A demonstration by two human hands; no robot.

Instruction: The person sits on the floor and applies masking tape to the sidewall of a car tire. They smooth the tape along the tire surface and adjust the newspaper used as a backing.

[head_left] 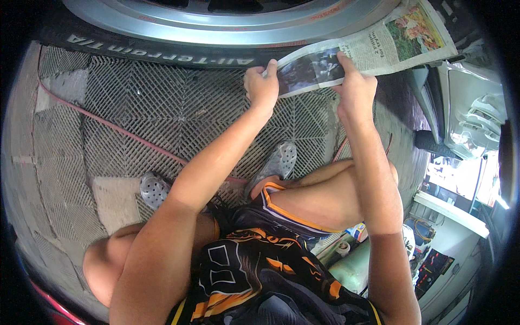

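A long strip of newspaper with colour pictures stretches between my hands and on toward the upper right. My left hand pinches its left end, thumb on top. Further right, my right hand grips the strip by its lower edge, thumb lying over a dark picture. Just beyond the paper stands a black tyre with raised white lettering. Its silver wheel rim curves across the top. The strip overlaps part of the tyre and the rim's right side. Most of my fingers are hidden behind the paper.
Beneath me lies a ribbed grey tile floor. A thin red hose crosses it on the left. My feet wear grey clogs. A pale green cylinder lies near my right elbow. To the right stands a light-coloured vehicle.
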